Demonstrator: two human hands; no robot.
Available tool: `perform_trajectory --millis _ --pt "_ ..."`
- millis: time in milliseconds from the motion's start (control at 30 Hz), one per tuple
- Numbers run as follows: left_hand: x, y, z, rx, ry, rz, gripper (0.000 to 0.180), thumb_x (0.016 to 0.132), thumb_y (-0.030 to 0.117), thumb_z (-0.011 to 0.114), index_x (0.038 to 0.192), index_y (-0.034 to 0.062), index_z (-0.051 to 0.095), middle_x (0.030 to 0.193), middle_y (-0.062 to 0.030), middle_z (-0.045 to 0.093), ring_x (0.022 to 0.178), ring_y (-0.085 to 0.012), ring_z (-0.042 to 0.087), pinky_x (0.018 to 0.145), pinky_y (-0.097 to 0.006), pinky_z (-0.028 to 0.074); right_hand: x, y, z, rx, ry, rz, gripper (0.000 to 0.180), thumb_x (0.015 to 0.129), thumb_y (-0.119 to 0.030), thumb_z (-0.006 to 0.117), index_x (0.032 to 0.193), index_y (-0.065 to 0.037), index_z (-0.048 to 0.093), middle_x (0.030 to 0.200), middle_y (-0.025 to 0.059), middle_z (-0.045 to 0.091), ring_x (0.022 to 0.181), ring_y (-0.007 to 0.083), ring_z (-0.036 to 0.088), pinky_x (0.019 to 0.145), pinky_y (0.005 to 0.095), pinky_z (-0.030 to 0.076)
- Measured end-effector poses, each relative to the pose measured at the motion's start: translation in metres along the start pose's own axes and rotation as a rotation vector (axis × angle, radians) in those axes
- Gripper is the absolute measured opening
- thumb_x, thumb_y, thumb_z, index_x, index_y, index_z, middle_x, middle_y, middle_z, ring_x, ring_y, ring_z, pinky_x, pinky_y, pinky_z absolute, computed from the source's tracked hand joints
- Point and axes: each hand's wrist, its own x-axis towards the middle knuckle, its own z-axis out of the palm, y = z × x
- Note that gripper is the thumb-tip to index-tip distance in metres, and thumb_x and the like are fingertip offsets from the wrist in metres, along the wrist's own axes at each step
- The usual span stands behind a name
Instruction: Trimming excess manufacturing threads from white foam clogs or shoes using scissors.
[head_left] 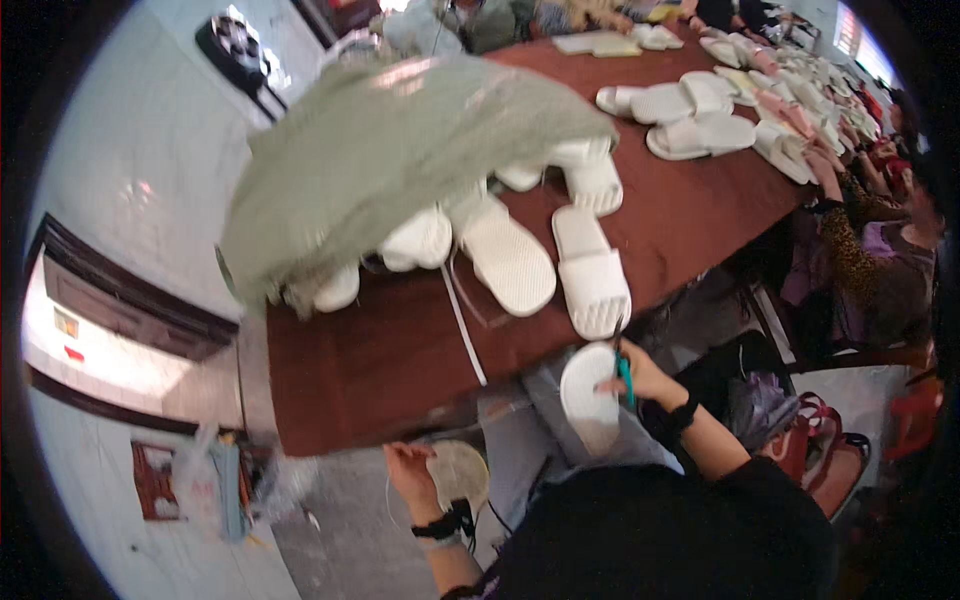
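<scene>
My right hand [648, 376] is closed around teal-handled scissors [626, 378], their dark blades pointing up toward the table edge. Its fingertips also touch a white slipper [590, 410] that rests on my lap, sole showing. Low on the left, away from the table, my left hand [410, 474] has its fingers curled; a thin pale line loops beside it, and what it grips is too small to make out. A white slide slipper [596, 290] lies at the table's near edge in front of my right hand. Another slipper [508, 258] lies to its left.
A large grey-green sack [400, 150] spills slippers onto the brown-covered table [350, 370]. A narrow white strip [464, 325] hangs toward the near edge. More slippers [700, 135] lie at the far right, where another person's hands [822, 165] work. Plastic bags [200, 480] sit at lower left.
</scene>
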Motion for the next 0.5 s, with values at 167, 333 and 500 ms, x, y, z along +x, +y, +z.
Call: perform_trajectory --millis 167,333,500 --pt "-0.002 -0.017 -0.055 -0.021 0.11 -0.012 0.037 0.098 0.04 0.04 0.079 0.0085 0.049 0.068 -0.0077 0.053 0.066 -0.0243 0.055 0.064 -0.037 0.045 0.003 0.0 -0.01 0.269 0.146 0.12 0.064 0.07 -0.015 0.08 0.12 0.002 0.045 0.107 0.0092 0.06 0.099 0.018 0.057 0.086 0.0338 0.047" --pt "-0.022 0.02 -0.131 0.374 0.414 0.217 0.039 0.098 0.038 0.04 0.076 0.0073 0.049 0.069 -0.0091 0.057 0.069 -0.0227 0.057 0.067 -0.036 0.046 -0.007 0.014 -0.029 0.192 0.169 0.028 0.054 0.071 -0.024 0.071 0.114 0.004 0.053 0.103 0.0086 0.062 0.093 0.0193 0.061 0.084 0.0324 0.048" --pt "-0.06 0.038 -0.248 0.422 0.708 0.093 0.037 0.096 0.036 0.043 0.072 0.0093 0.051 0.069 -0.0102 0.059 0.068 -0.0235 0.058 0.067 -0.037 0.047 -0.023 0.017 -0.043 0.205 0.211 0.044 0.052 0.075 -0.021 0.068 0.117 0.005 0.051 0.107 0.0101 0.062 0.096 0.021 0.061 0.085 0.0335 0.048"
